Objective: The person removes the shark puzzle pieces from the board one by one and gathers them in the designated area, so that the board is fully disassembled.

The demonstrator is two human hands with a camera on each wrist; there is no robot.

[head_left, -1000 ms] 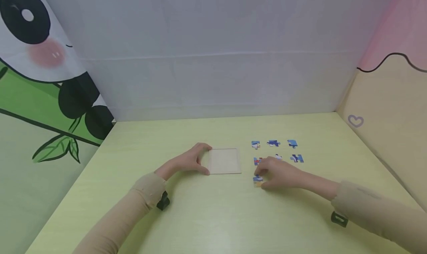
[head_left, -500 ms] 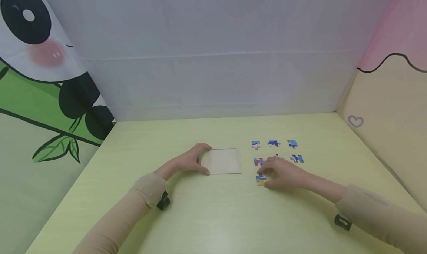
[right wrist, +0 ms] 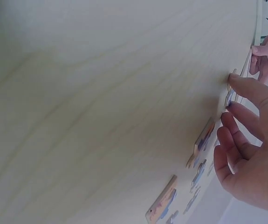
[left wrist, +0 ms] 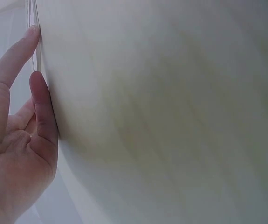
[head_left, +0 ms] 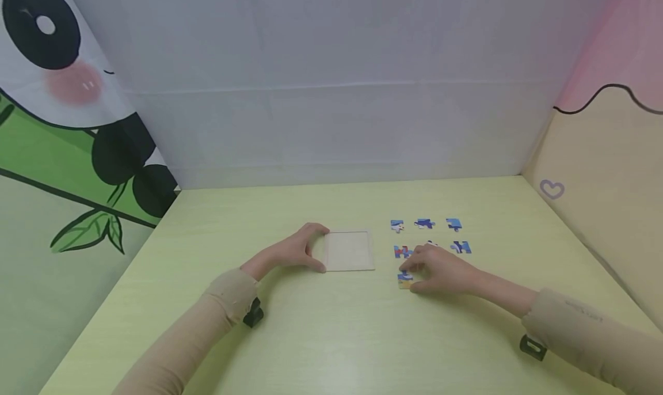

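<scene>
A flat, clear square puzzle tray (head_left: 348, 251) lies near the middle of the table. My left hand (head_left: 292, 248) holds it by its left edge, thumb at the near corner and a finger at the far corner. In the left wrist view two fingertips (left wrist: 32, 31) show right at the tray's thin edge. To the right of the tray, my right hand (head_left: 440, 269) pinches a jigsaw piece (head_left: 405, 280), blue above and sandy below, between thumb and forefinger. The right wrist view shows that piece (right wrist: 229, 95) edge-on, with the other fingers curled beneath.
Other blue jigsaw pieces lie in rows: one at back left (head_left: 397, 226), one at back right (head_left: 453, 224), a red-and-blue one (head_left: 402, 251). My right hand covers some, including a sandy piece (right wrist: 161, 200) seen from the right wrist. A white cloth wall (head_left: 331, 136) stands behind.
My right hand has shifted slightly to the right, and the pinched jigsaw piece has moved slightly right with it. The left hand and the tray have stayed in place.
</scene>
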